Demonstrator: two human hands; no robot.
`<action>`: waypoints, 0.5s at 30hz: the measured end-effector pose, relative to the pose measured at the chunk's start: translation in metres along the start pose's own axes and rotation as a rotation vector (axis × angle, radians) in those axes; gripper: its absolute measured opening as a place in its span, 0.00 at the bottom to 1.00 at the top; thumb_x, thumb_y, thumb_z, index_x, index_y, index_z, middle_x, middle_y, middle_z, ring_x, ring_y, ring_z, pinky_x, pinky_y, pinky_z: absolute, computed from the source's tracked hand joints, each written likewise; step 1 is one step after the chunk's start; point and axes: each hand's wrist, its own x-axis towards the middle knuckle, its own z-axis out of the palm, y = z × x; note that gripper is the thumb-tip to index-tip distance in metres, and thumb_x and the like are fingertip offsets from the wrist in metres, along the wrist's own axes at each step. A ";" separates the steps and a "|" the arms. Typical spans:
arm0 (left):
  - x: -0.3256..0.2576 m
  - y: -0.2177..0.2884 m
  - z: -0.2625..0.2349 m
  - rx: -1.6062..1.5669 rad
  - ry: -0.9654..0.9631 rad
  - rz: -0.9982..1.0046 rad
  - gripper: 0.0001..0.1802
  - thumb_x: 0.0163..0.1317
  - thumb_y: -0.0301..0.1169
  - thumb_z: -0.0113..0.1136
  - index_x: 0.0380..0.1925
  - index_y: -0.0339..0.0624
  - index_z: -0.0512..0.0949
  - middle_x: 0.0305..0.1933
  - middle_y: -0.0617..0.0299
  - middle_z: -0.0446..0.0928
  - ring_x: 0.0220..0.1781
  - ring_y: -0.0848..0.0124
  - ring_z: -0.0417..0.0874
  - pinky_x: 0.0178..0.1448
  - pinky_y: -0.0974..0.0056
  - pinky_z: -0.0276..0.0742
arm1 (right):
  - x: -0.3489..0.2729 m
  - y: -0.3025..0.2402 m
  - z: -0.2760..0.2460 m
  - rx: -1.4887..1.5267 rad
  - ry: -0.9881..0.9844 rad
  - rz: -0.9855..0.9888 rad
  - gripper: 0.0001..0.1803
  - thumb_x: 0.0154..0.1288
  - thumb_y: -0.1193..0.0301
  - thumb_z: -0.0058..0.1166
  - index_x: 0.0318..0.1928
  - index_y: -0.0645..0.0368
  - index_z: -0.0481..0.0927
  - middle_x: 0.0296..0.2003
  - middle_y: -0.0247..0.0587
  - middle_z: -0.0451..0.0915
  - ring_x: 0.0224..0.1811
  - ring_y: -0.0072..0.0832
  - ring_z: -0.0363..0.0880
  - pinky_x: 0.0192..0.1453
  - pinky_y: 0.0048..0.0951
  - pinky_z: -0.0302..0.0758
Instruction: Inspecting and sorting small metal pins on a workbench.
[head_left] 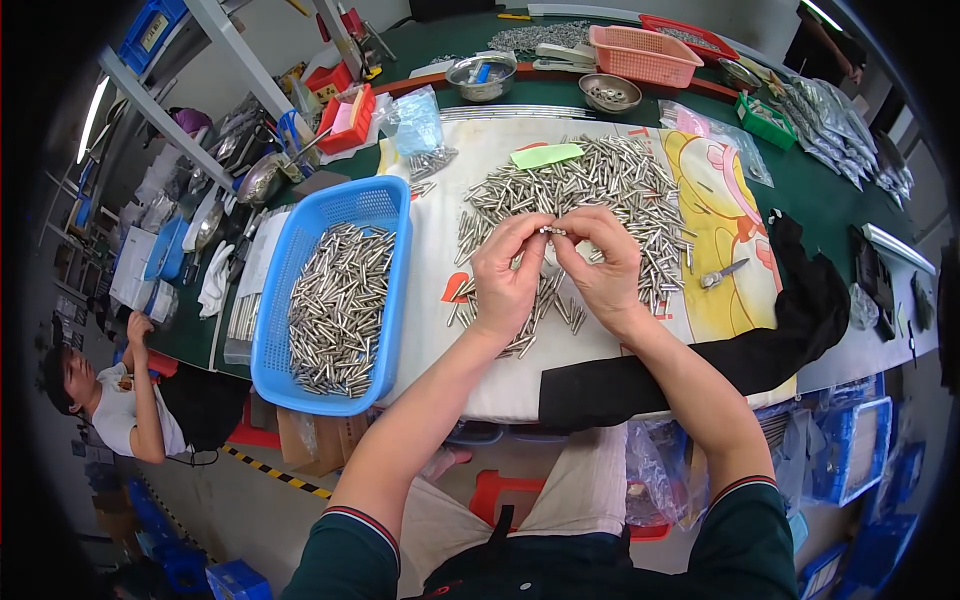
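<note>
Left hand and right hand clamp fingers on small metal pieces above the pin pile; bare cloth (narrow open room) lies left, reaching the blue basket.

The left grip and right grip met at the fingertips, pinching small metal pieces above a heap of silvery pins. A green slip lay on the heap. More pins filled a blue basket at left; a black cloth lay beneath the right forearm. Farther back on the green counter stood a pink basket.
</note>
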 end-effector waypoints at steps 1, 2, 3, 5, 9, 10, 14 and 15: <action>0.000 0.000 0.000 0.000 0.001 0.006 0.09 0.56 0.18 0.56 0.38 0.36 0.78 0.37 0.57 0.79 0.34 0.71 0.79 0.38 0.70 0.75 | 0.000 -0.001 0.000 0.005 -0.004 0.017 0.10 0.48 0.84 0.58 0.34 0.62 0.80 0.31 0.37 0.76 0.28 0.21 0.74 0.32 0.19 0.71; 0.000 0.000 0.000 0.000 0.001 0.007 0.09 0.56 0.18 0.56 0.38 0.36 0.78 0.37 0.57 0.79 0.34 0.71 0.79 0.38 0.70 0.75 | 0.001 -0.001 0.000 0.005 -0.003 0.016 0.10 0.48 0.84 0.58 0.34 0.62 0.80 0.31 0.37 0.76 0.28 0.21 0.74 0.32 0.19 0.71; 0.001 0.000 0.000 0.000 0.004 0.016 0.09 0.56 0.18 0.56 0.38 0.36 0.78 0.37 0.57 0.79 0.34 0.71 0.79 0.38 0.70 0.75 | 0.001 -0.001 0.000 -0.006 0.001 0.009 0.10 0.48 0.83 0.59 0.34 0.62 0.80 0.31 0.37 0.76 0.27 0.21 0.74 0.30 0.20 0.72; 0.000 0.001 0.000 -0.001 0.007 0.024 0.09 0.56 0.18 0.56 0.38 0.36 0.79 0.37 0.58 0.79 0.33 0.71 0.79 0.38 0.70 0.75 | 0.001 -0.001 0.000 -0.016 0.004 0.002 0.10 0.48 0.82 0.59 0.34 0.61 0.80 0.31 0.37 0.75 0.26 0.22 0.74 0.28 0.21 0.72; -0.003 0.005 -0.002 -0.055 -0.024 -0.129 0.10 0.57 0.19 0.55 0.39 0.35 0.79 0.34 0.60 0.79 0.33 0.76 0.79 0.38 0.72 0.74 | 0.002 -0.002 -0.002 -0.052 0.005 0.018 0.08 0.49 0.81 0.60 0.33 0.61 0.79 0.31 0.35 0.75 0.25 0.21 0.72 0.27 0.20 0.71; -0.003 0.004 -0.002 -0.091 -0.026 -0.180 0.09 0.58 0.19 0.55 0.40 0.35 0.79 0.33 0.61 0.79 0.33 0.77 0.78 0.38 0.73 0.74 | 0.002 -0.002 -0.002 -0.041 0.003 0.061 0.07 0.49 0.80 0.60 0.32 0.61 0.79 0.30 0.35 0.75 0.24 0.20 0.71 0.26 0.20 0.70; -0.004 0.006 0.002 -0.224 -0.025 -0.260 0.09 0.61 0.20 0.53 0.41 0.32 0.78 0.33 0.62 0.80 0.33 0.78 0.79 0.39 0.73 0.76 | 0.004 0.000 -0.007 0.017 -0.064 0.172 0.05 0.50 0.79 0.60 0.30 0.62 0.78 0.29 0.35 0.75 0.24 0.19 0.70 0.26 0.19 0.69; -0.003 0.006 0.002 -0.267 -0.036 -0.309 0.09 0.61 0.20 0.52 0.41 0.31 0.78 0.33 0.61 0.80 0.33 0.78 0.79 0.40 0.73 0.77 | 0.004 0.000 -0.006 0.035 -0.087 0.241 0.05 0.51 0.78 0.60 0.29 0.63 0.78 0.28 0.35 0.74 0.24 0.19 0.70 0.25 0.19 0.69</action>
